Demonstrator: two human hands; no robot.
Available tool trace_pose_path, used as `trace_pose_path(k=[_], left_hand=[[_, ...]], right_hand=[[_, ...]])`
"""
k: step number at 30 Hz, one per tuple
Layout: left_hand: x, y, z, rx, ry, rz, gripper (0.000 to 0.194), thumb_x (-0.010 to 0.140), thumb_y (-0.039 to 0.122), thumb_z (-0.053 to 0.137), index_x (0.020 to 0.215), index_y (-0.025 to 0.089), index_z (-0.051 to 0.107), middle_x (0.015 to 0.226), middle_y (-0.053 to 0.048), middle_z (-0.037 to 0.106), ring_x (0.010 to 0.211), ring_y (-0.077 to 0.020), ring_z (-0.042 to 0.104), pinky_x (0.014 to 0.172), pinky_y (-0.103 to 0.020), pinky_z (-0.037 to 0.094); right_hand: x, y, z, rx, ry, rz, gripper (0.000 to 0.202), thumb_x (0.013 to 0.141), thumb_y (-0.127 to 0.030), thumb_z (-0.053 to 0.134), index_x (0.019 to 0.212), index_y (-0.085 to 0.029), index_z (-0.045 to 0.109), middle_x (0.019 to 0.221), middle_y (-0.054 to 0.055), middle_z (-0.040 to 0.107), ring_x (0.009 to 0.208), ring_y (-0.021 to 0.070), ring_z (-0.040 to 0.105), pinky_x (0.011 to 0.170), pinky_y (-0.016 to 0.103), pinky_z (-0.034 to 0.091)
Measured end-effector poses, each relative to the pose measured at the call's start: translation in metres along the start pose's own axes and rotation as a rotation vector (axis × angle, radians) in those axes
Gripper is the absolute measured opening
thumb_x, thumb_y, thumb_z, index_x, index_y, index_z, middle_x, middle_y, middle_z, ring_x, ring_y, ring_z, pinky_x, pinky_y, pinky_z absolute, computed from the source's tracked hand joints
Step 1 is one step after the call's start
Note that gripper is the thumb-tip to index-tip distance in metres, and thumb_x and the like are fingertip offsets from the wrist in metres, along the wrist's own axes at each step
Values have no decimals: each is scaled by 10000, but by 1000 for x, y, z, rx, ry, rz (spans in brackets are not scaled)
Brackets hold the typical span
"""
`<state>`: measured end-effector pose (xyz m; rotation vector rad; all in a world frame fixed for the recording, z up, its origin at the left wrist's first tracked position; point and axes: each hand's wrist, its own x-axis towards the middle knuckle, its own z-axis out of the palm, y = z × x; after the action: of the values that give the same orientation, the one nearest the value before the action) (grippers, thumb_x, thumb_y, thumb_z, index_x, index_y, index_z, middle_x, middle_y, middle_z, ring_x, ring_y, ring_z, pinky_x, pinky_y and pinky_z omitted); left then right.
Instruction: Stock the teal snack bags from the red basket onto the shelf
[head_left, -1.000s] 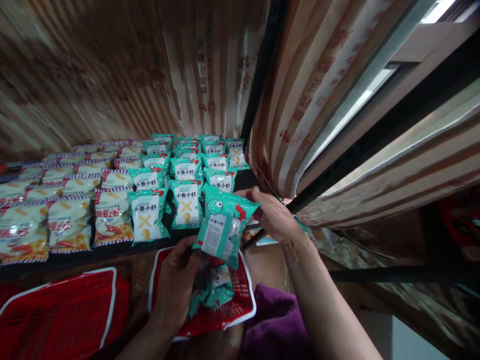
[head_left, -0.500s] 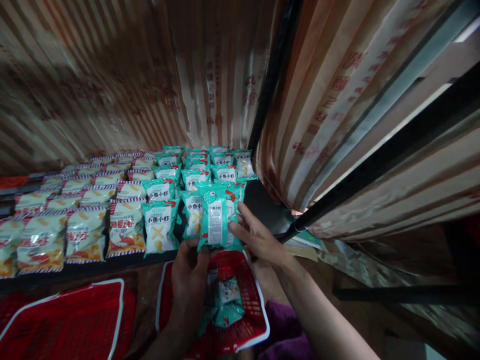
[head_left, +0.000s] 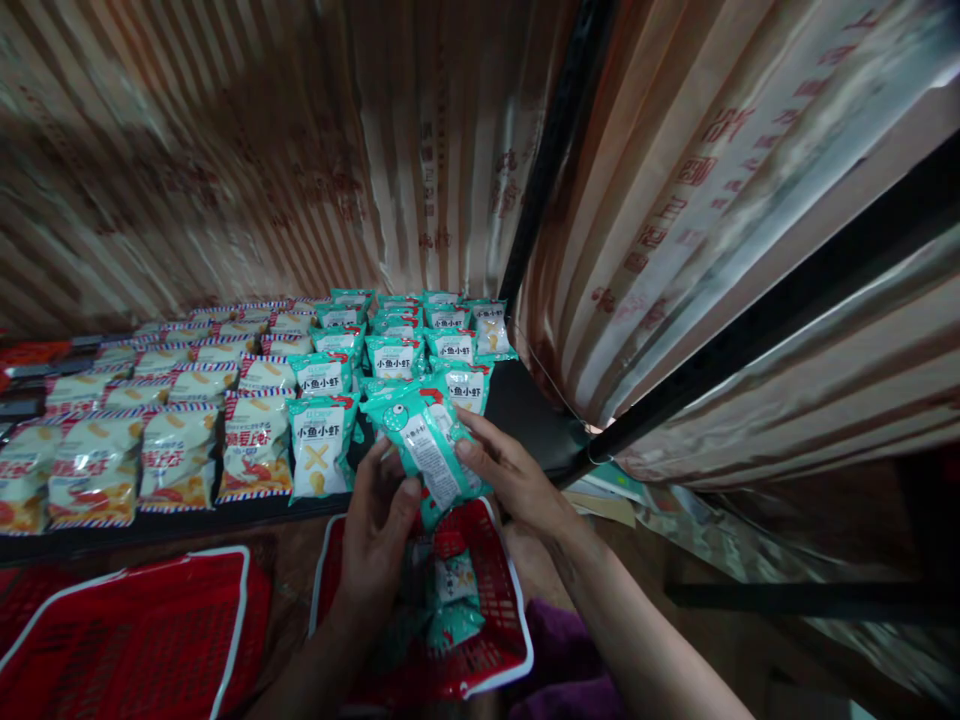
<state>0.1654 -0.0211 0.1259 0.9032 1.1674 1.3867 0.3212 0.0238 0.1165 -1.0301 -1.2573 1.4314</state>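
Tilted above the front edge of the shelf is a teal snack bag (head_left: 433,455), its printed back label facing me. My right hand (head_left: 510,472) grips its right side, thumb on the front. At the lower left, my left hand (head_left: 381,515) has its fingers curled against the same bag, their tips partly hidden behind it. Below both hands stands a red basket (head_left: 499,655) with a white handle; several teal bags (head_left: 456,580) lie in it. Rows of upright teal bags (head_left: 321,450) stand just behind and left of my hands.
Cream snack bags (head_left: 180,455) with striped edges fill the dark shelf (head_left: 536,415) to the left. Another red basket (head_left: 142,640) sits at lower left. A black post (head_left: 551,150) and a slanting black bar (head_left: 750,310) frame the corner, with striped curtains (head_left: 450,130) behind.
The held bag has turned from nearly upright to a tilt, its lower end swinging right. My left hand has shifted slightly up along its side, and the right hand still holds on.
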Motion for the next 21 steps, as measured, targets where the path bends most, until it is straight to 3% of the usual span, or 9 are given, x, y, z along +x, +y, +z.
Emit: trace_pose_path(k=[8, 13, 17, 19, 21], left_hand=[[9, 3, 0, 32, 96, -4, 574, 698, 484, 707, 1172, 204, 543, 1201, -101, 643, 1132, -269, 588, 889, -338, 500], [13, -5, -6, 14, 180, 44, 628, 752, 477, 672, 1278, 209, 457, 1130, -79, 654, 1036, -218, 622, 841, -308, 497], [18, -10, -12, -9, 223, 40, 626, 763, 483, 666, 1289, 220, 448, 1120, -69, 641, 994, -193, 617, 817, -286, 489], [21, -13, -14, -34, 243, 44, 617, 766, 482, 667, 1286, 232, 449, 1159, -69, 622, 1015, -189, 605, 827, -281, 481], [22, -15, -16, -43, 273, 54, 616, 770, 481, 667, 1290, 241, 442, 1182, -69, 603, 1034, -186, 594, 840, -279, 475]], right_hand=[[-3, 11, 14, 8, -50, -49, 492, 855, -470, 598, 1292, -253, 537, 1249, 56, 616, 1101, 209, 587, 925, 331, 461], [-8, 9, 22, -41, -52, 9, 711, 768, -413, 709, 1392, -254, 409, 1304, 76, 549, 1148, 227, 548, 906, 329, 472], [-8, 9, 29, -78, 8, 45, 763, 710, -374, 760, 1381, -253, 417, 1375, 84, 478, 1123, 235, 562, 878, 332, 495], [-7, 10, 32, -25, 13, 69, 778, 707, -368, 764, 1385, -252, 400, 1285, 86, 553, 997, 211, 625, 839, 334, 516], [-8, 10, 35, 66, 2, 120, 822, 719, -371, 756, 1416, -249, 337, 1053, 59, 665, 841, 191, 663, 787, 341, 535]])
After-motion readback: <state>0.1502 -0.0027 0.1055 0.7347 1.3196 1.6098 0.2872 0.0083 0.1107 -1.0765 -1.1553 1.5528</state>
